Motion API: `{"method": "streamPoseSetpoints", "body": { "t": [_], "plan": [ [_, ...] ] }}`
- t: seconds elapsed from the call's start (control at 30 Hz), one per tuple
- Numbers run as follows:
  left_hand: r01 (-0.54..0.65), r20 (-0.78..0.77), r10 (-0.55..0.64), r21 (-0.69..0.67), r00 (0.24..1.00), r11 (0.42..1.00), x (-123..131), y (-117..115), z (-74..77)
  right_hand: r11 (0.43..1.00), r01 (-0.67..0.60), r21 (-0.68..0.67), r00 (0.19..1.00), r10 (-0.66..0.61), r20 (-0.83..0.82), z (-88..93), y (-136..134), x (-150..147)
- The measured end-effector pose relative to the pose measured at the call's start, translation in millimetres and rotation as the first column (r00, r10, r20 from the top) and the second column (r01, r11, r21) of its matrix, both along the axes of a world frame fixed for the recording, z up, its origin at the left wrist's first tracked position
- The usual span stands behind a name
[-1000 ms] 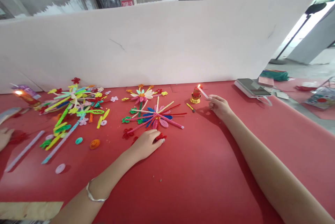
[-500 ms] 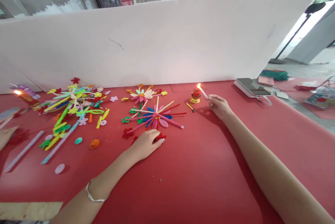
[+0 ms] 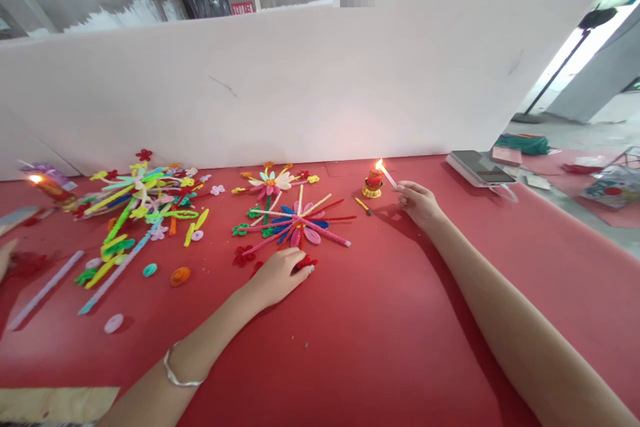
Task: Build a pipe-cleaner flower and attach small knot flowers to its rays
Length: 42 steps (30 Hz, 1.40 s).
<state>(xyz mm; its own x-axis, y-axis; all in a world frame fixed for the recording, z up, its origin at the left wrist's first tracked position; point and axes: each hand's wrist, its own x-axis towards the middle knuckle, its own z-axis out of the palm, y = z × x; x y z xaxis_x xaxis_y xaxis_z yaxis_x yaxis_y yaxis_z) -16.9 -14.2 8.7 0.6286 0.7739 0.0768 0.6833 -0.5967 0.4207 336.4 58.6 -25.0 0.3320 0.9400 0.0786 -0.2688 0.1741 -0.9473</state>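
My right hand (image 3: 419, 202) pinches a pale, translucent glue stick (image 3: 389, 178). The stick's far tip is in the flame of a short red candle (image 3: 374, 178) on a gold base. Lower down on the red table, my left hand (image 3: 283, 274) curls around a red pipe-cleaner flower (image 3: 307, 262), mostly covered by the fingers. Just beyond that hand lies a large pipe-cleaner flower (image 3: 311, 232) with pink and blue petals and long radiating stems. A small yellow stick with a dark end (image 3: 363, 206) lies by the candle.
A phone on a white power bank (image 3: 483, 168) sits at the right edge. Coloured pipe cleaners (image 3: 135, 194) are heaped on the left, near another lit candle (image 3: 54, 190). Another person's hand (image 3: 6, 258) shows at the left edge. A white panel (image 3: 310, 80) stands behind.
The other person's hand at the left edge has shifted farther out of view. My two hands have stayed in place, and the stick's tip remains in the flame.
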Motion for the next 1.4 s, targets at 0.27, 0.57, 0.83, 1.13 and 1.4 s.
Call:
{"method": "streamPoseSetpoints", "body": {
  "t": [0.27, 0.57, 0.83, 1.13, 1.4],
  "plan": [
    [0.011, -0.006, -0.011, 0.007, 1.0, 1.0, 0.1, 0.3, -1.2, 1.0, 0.011, 0.029, 0.999, -0.012, 0.051, 6.1, -2.8, 5.8],
    [0.01, -0.015, -0.01, 0.004, 1.0, 1.0, 0.8, -0.9, 0.4, 1.0, -0.016, 0.007, 1.0, 0.016, 0.021, 3.6, -1.5, 5.7],
    [0.014, -0.014, -0.014, 0.009, 1.0, 1.0, 0.5, -0.2, -1.3, 1.0, -0.02, -0.006, 1.0, 0.02, -0.021, 0.9, 0.1, 5.2],
    [0.018, -0.017, -0.018, 0.016, 1.0, 1.0, 0.6, 0.9, -2.7, 1.0, -0.029, -0.001, 1.0, 0.029, 0.009, -2.0, 1.1, 8.3],
    [0.019, -0.023, -0.018, 0.02, 1.0, 1.0, 0.5, 0.1, -1.4, 0.999, -0.033, -0.011, 0.999, 0.032, -0.016, -4.4, 1.8, 9.9]
  ]
}}
